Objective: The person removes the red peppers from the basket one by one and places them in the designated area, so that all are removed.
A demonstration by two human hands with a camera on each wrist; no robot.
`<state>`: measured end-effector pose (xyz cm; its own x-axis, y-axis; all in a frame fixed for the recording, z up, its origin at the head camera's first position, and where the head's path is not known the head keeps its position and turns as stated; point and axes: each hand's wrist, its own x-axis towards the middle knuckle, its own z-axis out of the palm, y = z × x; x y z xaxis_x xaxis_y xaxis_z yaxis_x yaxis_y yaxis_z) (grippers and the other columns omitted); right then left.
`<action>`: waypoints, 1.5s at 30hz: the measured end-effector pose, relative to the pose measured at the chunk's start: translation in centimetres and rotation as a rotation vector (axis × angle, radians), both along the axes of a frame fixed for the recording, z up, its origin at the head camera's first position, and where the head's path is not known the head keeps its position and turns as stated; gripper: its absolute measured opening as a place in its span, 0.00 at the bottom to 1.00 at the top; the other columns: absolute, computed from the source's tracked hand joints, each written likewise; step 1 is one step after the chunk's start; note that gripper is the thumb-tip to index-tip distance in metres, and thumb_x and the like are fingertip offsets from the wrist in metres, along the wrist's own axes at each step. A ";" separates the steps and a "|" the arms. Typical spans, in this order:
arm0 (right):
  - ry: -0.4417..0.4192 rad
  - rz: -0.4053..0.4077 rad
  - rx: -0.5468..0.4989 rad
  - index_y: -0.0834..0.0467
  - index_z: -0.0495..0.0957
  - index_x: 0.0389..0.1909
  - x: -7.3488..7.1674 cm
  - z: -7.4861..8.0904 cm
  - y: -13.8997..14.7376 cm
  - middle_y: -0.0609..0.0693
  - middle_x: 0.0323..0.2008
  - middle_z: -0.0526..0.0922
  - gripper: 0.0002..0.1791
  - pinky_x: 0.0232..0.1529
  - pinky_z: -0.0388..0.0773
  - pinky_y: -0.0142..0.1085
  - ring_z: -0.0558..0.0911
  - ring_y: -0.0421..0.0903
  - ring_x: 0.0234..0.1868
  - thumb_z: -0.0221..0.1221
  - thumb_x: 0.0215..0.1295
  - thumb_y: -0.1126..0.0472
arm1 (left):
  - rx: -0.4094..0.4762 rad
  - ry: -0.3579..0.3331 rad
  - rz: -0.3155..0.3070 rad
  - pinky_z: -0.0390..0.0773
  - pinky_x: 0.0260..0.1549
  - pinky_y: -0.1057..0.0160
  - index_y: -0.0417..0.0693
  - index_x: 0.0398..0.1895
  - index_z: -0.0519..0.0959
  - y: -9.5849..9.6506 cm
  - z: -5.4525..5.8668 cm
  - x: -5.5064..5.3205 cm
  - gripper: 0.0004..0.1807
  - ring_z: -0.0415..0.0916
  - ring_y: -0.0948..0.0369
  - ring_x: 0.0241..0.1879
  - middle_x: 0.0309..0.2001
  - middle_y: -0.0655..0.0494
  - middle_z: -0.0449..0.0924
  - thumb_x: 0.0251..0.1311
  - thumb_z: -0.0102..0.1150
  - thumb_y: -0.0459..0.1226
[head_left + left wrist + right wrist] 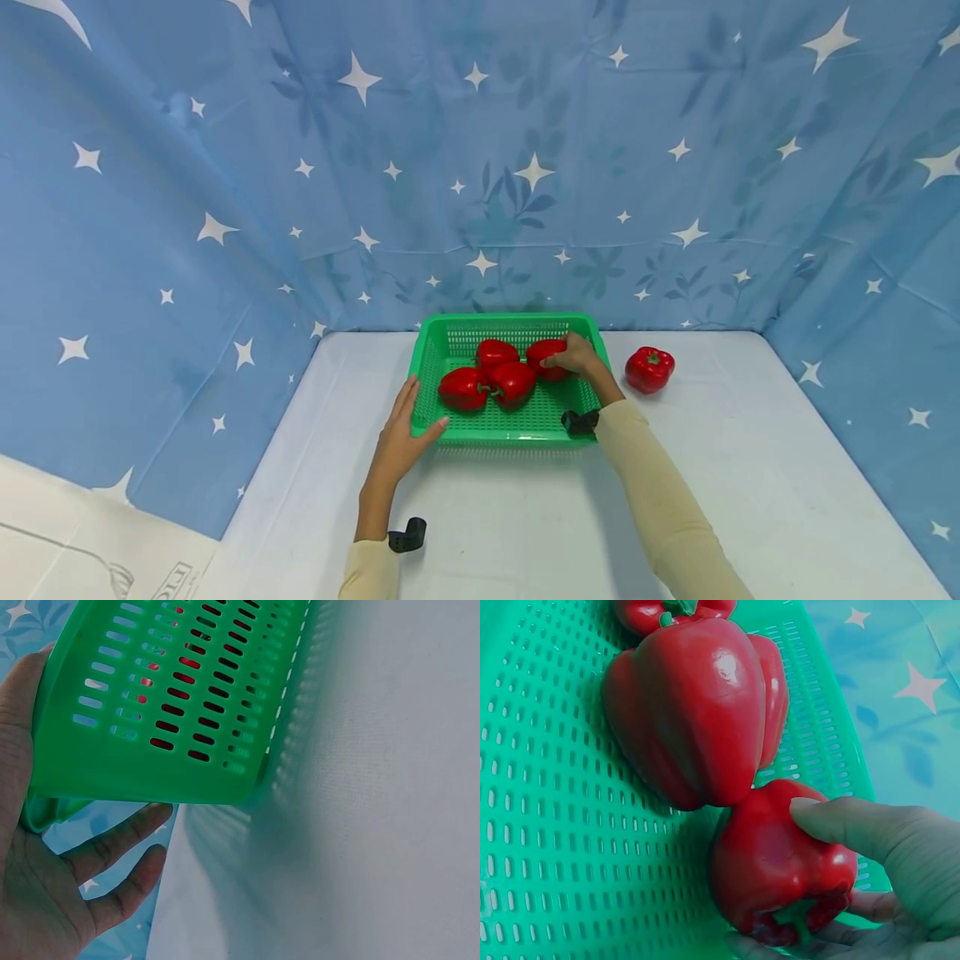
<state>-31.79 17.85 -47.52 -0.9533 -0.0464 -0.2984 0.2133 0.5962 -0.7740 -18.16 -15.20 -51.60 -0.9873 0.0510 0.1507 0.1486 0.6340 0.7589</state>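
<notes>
A green plastic basket (517,435) with slotted walls stands on the white table and holds several red bell peppers (462,389). Inside its right part, my right hand (576,356) grips one red bell pepper (776,862), thumb on the upper side and fingers around the far side near the stem. That pepper touches a larger-looking neighbour (690,712). At the basket's front left corner is my left hand (401,442), thumb by the front rim and fingers extended along the left side. In the left wrist view, the left hand's fingers (124,840) spread loosely beside the basket wall.
Another red bell pepper (649,370) sits on the table (750,467), right of the basket. A blue curtain (450,167) with white stars hangs behind and along both sides. Black wrist cameras (407,535) are strapped to both wrists.
</notes>
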 end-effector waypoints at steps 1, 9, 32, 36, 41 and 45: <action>-0.003 0.000 -0.003 0.70 0.59 0.65 0.0 0.0 -0.1 0.70 0.62 0.66 0.38 0.52 0.81 0.53 0.73 0.66 0.60 0.66 0.59 0.61 | -0.001 0.001 0.000 0.62 0.64 0.34 0.56 0.78 0.51 0.0 0.0 0.0 0.50 0.50 0.49 0.76 0.79 0.68 0.42 0.58 0.59 0.63; 0.012 0.014 -0.025 0.72 0.60 0.62 0.3 0.2 0.0 0.70 0.61 0.67 0.35 0.49 0.82 0.52 0.73 0.66 0.60 0.65 0.60 0.60 | 0.016 -0.006 0.001 0.60 0.65 0.34 0.56 0.78 0.50 -0.2 0.0 0.1 0.50 0.49 0.49 0.76 0.79 0.68 0.42 0.58 0.59 0.63; 0.072 -0.009 -0.225 0.63 0.46 0.71 1.1 1.4 1.0 0.67 0.67 0.60 0.44 0.46 0.83 0.45 0.73 0.59 0.57 0.60 0.66 0.51 | 0.005 0.019 -0.007 0.63 0.63 0.34 0.56 0.78 0.51 -0.2 -0.1 0.0 0.49 0.51 0.47 0.76 0.79 0.65 0.43 0.59 0.59 0.62; 0.108 -0.020 -0.279 0.61 0.46 0.73 1.1 1.8 1.3 0.66 0.67 0.61 0.44 0.44 0.82 0.45 0.75 0.56 0.51 0.59 0.66 0.49 | 0.006 0.015 -0.003 0.63 0.63 0.33 0.56 0.78 0.51 -0.1 0.0 -0.1 0.49 0.51 0.48 0.76 0.79 0.65 0.43 0.59 0.59 0.62; 0.148 -0.033 -0.374 0.60 0.46 0.74 1.3 2.4 1.6 0.65 0.70 0.58 0.45 0.59 0.76 0.53 0.69 0.60 0.64 0.61 0.65 0.50 | 0.021 0.003 -0.003 0.61 0.64 0.34 0.57 0.78 0.50 -0.1 0.0 -0.1 0.49 0.49 0.49 0.76 0.79 0.66 0.42 0.59 0.59 0.62; 0.174 -0.032 -0.409 0.60 0.46 0.74 2.0 3.4 1.5 0.65 0.71 0.56 0.44 0.62 0.72 0.55 0.63 0.62 0.69 0.60 0.66 0.52 | 0.029 -0.001 -0.004 0.61 0.64 0.33 0.57 0.78 0.50 0.0 -0.1 -0.1 0.49 0.49 0.49 0.76 0.79 0.65 0.42 0.59 0.59 0.62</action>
<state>-29.83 19.39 -44.13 -0.9906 -0.0972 -0.0963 0.0720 0.2285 -0.9709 -18.25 -15.23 -51.69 -0.9873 0.0503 0.1509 0.1499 0.6110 0.7773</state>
